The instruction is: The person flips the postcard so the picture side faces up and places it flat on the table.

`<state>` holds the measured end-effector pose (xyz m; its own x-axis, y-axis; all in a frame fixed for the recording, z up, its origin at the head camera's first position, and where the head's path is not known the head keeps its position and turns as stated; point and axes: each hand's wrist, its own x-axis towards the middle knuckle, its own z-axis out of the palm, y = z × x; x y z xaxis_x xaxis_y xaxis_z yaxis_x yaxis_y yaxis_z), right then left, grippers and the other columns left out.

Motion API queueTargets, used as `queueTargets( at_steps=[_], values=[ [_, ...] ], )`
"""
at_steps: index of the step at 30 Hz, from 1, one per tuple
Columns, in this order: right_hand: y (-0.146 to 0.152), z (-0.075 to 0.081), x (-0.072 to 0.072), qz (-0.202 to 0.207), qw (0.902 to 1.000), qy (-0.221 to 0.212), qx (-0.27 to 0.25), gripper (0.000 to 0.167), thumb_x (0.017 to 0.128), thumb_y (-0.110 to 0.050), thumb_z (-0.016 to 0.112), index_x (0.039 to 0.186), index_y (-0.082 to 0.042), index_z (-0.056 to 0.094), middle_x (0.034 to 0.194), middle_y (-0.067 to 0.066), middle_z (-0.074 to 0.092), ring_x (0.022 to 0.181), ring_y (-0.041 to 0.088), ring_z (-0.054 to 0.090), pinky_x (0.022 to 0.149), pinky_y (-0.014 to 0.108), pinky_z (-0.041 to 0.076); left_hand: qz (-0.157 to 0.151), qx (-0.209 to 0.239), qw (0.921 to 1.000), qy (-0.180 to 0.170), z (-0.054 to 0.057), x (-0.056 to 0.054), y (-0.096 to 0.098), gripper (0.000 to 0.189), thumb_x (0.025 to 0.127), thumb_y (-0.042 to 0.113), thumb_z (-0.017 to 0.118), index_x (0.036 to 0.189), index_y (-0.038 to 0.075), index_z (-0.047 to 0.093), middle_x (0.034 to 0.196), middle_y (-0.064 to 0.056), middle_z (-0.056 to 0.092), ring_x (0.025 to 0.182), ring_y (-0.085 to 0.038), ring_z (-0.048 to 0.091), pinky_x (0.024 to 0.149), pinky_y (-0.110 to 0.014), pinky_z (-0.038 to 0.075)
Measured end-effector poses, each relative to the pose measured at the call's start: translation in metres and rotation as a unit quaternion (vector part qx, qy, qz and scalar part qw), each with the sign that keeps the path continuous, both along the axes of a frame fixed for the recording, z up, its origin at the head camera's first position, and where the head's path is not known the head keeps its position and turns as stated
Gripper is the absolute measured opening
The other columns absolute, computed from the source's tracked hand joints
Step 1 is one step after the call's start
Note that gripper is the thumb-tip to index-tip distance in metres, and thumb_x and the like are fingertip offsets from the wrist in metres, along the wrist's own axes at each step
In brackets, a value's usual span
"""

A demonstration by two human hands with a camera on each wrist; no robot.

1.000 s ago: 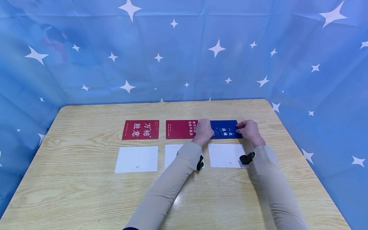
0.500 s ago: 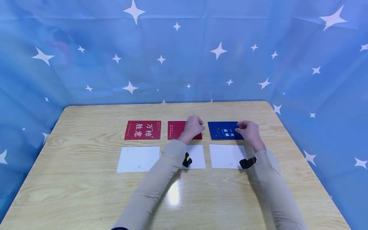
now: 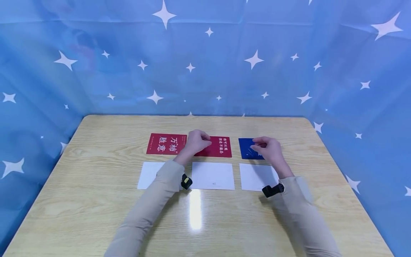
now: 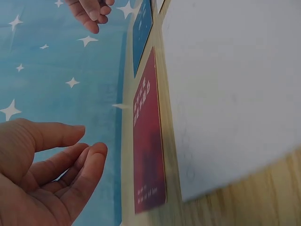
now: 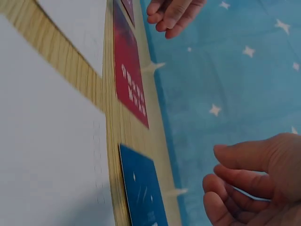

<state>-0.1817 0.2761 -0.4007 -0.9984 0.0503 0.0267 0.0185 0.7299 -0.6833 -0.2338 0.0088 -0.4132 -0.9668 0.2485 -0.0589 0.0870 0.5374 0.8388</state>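
You are looking down at a light wooden desk [image 3: 96, 214] with rounded corners, closed in on three sides by a blue cloth backdrop printed with white stars [image 3: 257, 60]. Six flat rectangular cards lie on the desk in two rows of three. In the far row, from left to right, lie a red card with large white characters [image 3: 164, 144], a second red card with small white characters [image 3: 216, 146] and a dark blue card with white markings [image 3: 246, 148]. In the near row lie three plain white cards: a left white card [image 3: 147, 175] partly hidden by your left sleeve, a middle white card [image 3: 213, 176] and a right white card [image 3: 255, 177]. Your left hand [image 3: 196, 141] hovers over the gap between the two red cards, covering the inner edge of each; in the left wrist view its fingers [image 4: 77, 169] are loosely curved with the palm bare, holding nothing and raised clear of the desk. Your right hand [image 3: 266, 149] sits over the right part of the dark blue card; in the right wrist view its fingers [image 5: 244, 162] are gently curled and apart, holding nothing, with the blue card lying flat on the desk below them. The two hands are well apart, with the second red card between them. Both arms wear beige sleeves, and a small black camera mount [image 3: 272, 190] is strapped at each wrist.
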Motion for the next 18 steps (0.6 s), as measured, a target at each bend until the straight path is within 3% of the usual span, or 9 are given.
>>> queueTargets(
  at_steps=[7,18],
  values=[
    [-0.028,-0.003,-0.001,0.03,0.9995,0.002,-0.009,0.028,0.087,-0.01,0.067,0.111,0.004,0.065,0.097,0.018,0.066,0.083,0.026,0.06,0.068,0.029,0.05,0.014,0.004,0.9998,0.016,0.002,0.011,-0.035,0.022,0.084,0.007,0.067,0.103,-0.004,0.069,0.095,-0.014,0.067,0.083,-0.023,0.061,0.072,-0.032,0.052],
    [-0.078,-0.009,-0.004,0.087,0.9948,-0.015,-0.051,0.027,0.084,-0.01,0.07,0.108,0.002,0.067,0.091,0.013,0.066,0.082,0.025,0.061,0.064,0.026,0.05,0.029,-0.026,0.997,0.066,-0.005,0.025,-0.086,0.019,0.081,0.003,0.07,0.098,-0.006,0.069,0.088,-0.016,0.069,0.08,-0.025,0.064,0.073,-0.035,0.053]
  ],
)
